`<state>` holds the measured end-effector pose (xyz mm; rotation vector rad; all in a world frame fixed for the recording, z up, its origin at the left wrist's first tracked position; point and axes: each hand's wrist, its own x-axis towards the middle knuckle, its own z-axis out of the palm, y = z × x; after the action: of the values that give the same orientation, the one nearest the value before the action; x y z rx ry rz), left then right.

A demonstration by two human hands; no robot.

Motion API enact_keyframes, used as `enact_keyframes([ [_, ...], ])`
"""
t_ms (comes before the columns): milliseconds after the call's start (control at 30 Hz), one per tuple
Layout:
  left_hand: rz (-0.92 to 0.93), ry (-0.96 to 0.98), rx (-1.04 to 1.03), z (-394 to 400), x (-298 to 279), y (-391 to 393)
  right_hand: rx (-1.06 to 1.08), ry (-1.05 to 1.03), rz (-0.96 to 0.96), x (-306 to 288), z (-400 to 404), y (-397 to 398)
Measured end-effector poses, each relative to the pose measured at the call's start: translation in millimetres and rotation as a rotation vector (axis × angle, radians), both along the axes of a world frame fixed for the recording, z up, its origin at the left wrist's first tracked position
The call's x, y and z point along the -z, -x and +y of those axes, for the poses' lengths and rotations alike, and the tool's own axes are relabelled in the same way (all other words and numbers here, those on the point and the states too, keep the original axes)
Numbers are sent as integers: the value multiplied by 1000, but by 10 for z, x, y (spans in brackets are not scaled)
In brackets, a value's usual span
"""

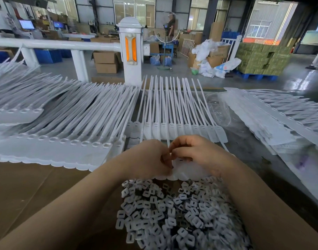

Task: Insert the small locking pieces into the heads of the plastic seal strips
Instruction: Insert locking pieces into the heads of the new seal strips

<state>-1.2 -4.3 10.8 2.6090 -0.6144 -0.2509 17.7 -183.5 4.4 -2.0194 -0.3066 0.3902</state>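
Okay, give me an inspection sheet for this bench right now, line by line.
Surface: brown cardboard covers the bench.
Job's things: pile of locking pieces nearest the person; seal strips under the hands; more strip sheets left, and more right.
Clutter: clear plastic bag.
Grippers: left hand and right hand meet fingertip to fingertip over a strip head; what they pinch is hidden.
Cables: nothing seen.
Surroundings: white railing, stacked cartons, standing fan.
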Motion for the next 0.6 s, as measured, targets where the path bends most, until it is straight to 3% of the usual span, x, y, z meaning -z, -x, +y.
enact_keyframes([
  [300,409,620,-263,183,-49,-127,-10,-16,-46,-18,7,19],
  [600,572,783,-297,159,-85,-116,-29,-58,-58,-6,24,21],
])
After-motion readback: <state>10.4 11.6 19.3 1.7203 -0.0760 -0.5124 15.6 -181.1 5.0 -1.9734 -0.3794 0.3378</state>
